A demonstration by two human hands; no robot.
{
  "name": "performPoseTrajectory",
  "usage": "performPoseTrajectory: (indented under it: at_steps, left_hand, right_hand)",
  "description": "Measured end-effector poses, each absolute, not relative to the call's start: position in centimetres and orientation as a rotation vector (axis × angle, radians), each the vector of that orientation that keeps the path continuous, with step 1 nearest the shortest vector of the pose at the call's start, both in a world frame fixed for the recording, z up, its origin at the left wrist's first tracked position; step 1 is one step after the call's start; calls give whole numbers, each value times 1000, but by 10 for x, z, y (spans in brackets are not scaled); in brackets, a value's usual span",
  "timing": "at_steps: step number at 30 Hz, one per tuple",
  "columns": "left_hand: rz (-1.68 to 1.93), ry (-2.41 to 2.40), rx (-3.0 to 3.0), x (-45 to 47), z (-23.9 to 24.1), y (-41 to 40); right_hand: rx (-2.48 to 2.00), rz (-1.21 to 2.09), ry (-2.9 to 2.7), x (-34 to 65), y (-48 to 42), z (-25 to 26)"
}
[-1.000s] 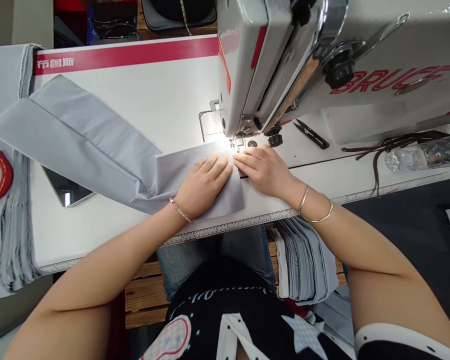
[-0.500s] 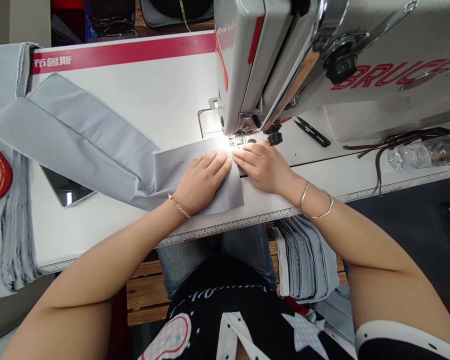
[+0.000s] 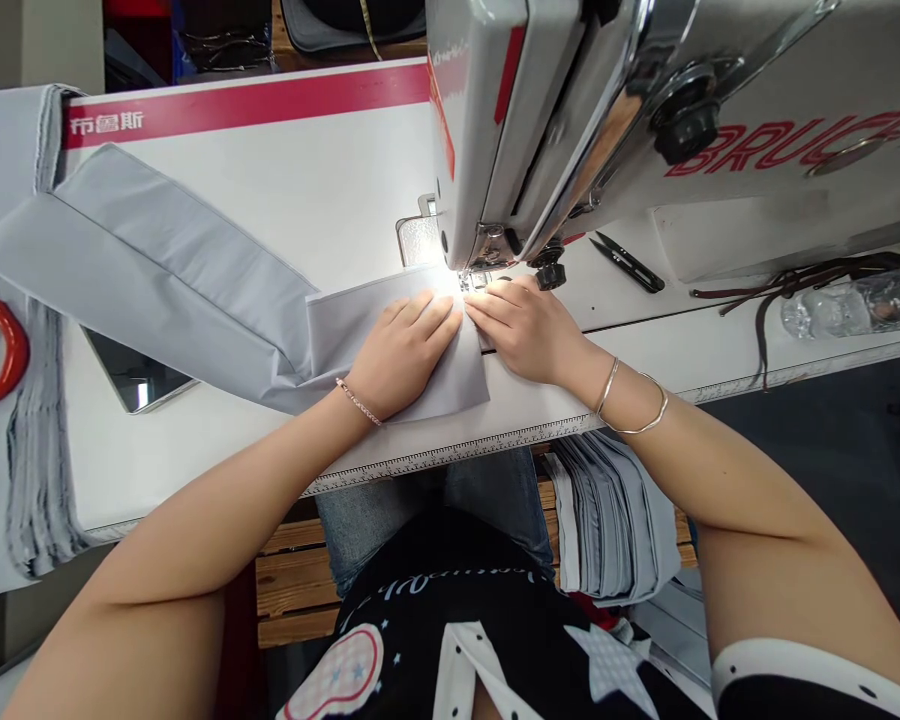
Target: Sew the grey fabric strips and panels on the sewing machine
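Fabric (image 3: 195, 275) beneath flat, open left hand (image 3: 400, 352); right hand (image 3: 529, 332) at fabric's right edge, grip unclear.

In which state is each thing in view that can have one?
Grey cloth: folded, creased
Left hand: palm down on cloth
Right hand: at the cloth's edge
Sewing machine: light on
Phone: screen dark, partly covered
Scissors: open or shut, unclear
Bottle: lying on its side
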State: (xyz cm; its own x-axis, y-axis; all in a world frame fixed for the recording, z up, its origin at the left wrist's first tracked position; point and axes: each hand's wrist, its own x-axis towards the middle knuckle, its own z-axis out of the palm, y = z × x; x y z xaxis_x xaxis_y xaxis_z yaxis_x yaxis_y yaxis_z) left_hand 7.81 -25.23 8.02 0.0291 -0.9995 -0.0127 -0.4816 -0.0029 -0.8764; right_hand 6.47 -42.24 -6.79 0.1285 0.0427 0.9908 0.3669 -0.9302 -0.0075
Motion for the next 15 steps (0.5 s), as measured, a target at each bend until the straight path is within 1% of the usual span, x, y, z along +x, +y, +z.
performPoseTrajectory:
  at_steps: [8, 15]
  left_hand:
    - [-949, 1499, -1527, 80, 79, -253]
    - [-957, 1555, -1414, 79, 82, -248]
  right_hand:
    - [-2161, -1958, -431, 64, -421, -75]
    - [-2164, -1930, -447, 62, -420, -75]
